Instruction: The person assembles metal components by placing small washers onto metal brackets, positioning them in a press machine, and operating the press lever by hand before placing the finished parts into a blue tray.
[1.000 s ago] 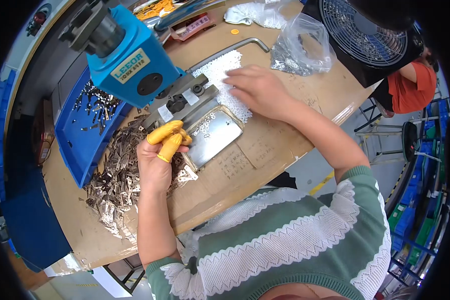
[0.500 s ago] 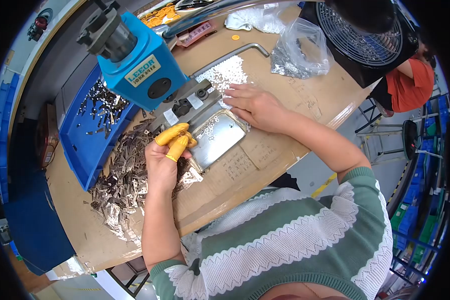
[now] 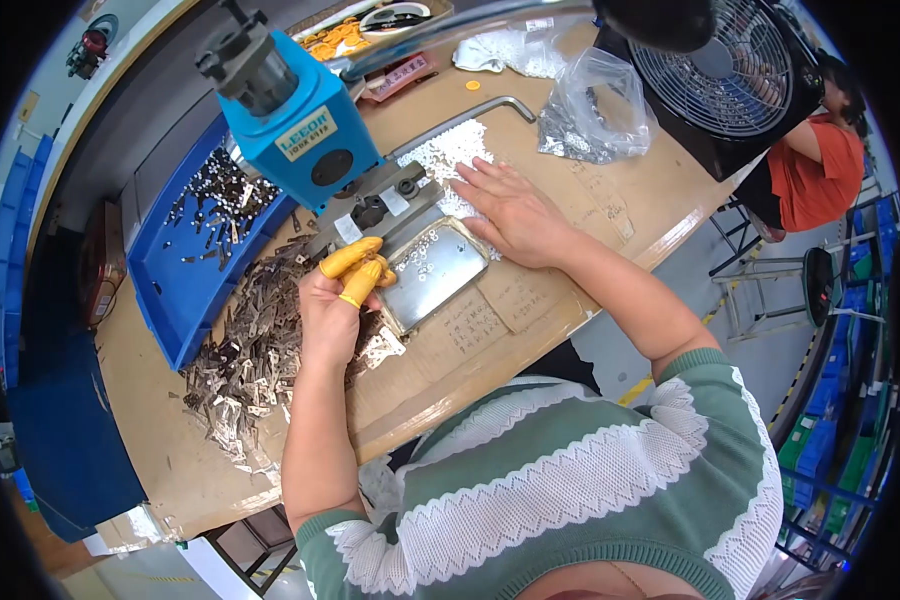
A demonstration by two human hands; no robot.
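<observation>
My left hand (image 3: 338, 308), with yellow finger cots on several fingers, is beside the left edge of a shiny metal tray (image 3: 440, 278). Its fingers are curled together in a pinch, and whatever may lie between them is hidden. Small pale rings (image 3: 428, 254) are scattered on the tray's upper part. My right hand (image 3: 518, 218) rests palm down with fingers stretched out, its tips at the edge of a heap of tiny white pieces (image 3: 448, 150). A blue press (image 3: 305, 135) stands over a metal fixture (image 3: 378, 208) just beyond my left hand.
Flat metal strips (image 3: 255, 345) are piled left of my left hand. A blue bin (image 3: 170, 290) holds dark strips and white bits. Farther back are a plastic bag (image 3: 595, 110) of small parts, a hex key (image 3: 470, 112) and a black fan (image 3: 715, 80). A person in orange (image 3: 820, 170) sits at right.
The whole view has shifted slightly. My right hand's fingers have spread a little beside the white pieces. My left hand keeps its pinched pose beside the tray.
</observation>
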